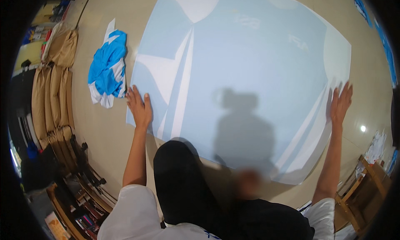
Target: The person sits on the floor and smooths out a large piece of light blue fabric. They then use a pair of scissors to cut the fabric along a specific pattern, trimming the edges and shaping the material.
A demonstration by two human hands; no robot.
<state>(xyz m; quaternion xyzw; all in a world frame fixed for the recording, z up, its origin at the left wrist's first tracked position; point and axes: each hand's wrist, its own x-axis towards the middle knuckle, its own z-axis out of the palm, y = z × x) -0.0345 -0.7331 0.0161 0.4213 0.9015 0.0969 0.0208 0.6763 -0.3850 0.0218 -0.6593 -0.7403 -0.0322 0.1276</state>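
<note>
A large light blue and white printed fabric panel (250, 65), cut in a shirt shape, lies spread flat on the beige floor (108, 131). My left hand (139, 106) rests flat on the panel's left edge, fingers apart, holding nothing. My right hand (341, 102) presses flat on the right edge, fingers spread. My knees in black trousers (183, 186) kneel at the panel's near edge. My shadow falls across the middle of the fabric.
A crumpled bright blue and white garment (108, 67) lies on the floor to the left of the panel. Brown cushions (58, 82) line the far left. A wooden chair (366, 181) stands at lower right, and more blue pieces (385, 44) lie along the right rim.
</note>
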